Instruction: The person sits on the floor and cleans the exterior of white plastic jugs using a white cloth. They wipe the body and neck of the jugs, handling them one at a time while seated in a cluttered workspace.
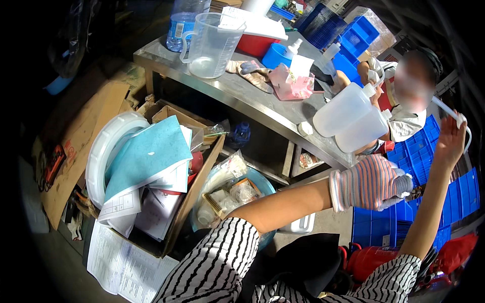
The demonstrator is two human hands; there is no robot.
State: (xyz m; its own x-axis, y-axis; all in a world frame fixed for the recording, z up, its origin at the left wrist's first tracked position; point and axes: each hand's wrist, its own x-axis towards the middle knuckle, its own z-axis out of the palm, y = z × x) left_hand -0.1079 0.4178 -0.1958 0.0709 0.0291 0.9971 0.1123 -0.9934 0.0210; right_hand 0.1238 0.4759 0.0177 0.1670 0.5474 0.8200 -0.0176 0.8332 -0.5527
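Note:
My left hand [371,184], in a striped knit glove, is closed in a fist in front of the table's corner. A small dark metallic bit [415,193] shows beyond its fingers, too little to name. Bare and raised at the far right, my right hand [448,139] pinches a bent white nozzle tube [444,108]. Two translucent white squeeze bottles [343,108] stand side by side at the table's right end. The farther one carries a bent spout; the nearer bottle [362,130] has a short neck with no spout visible.
On the metal table [202,86] are a clear measuring jug [212,48], gloves [252,76] and a pink packet [293,83]. Below stand a paper-filled carton [194,189] and a blue basin [270,187]. Another person [404,121] sits opposite, near blue crates [376,222].

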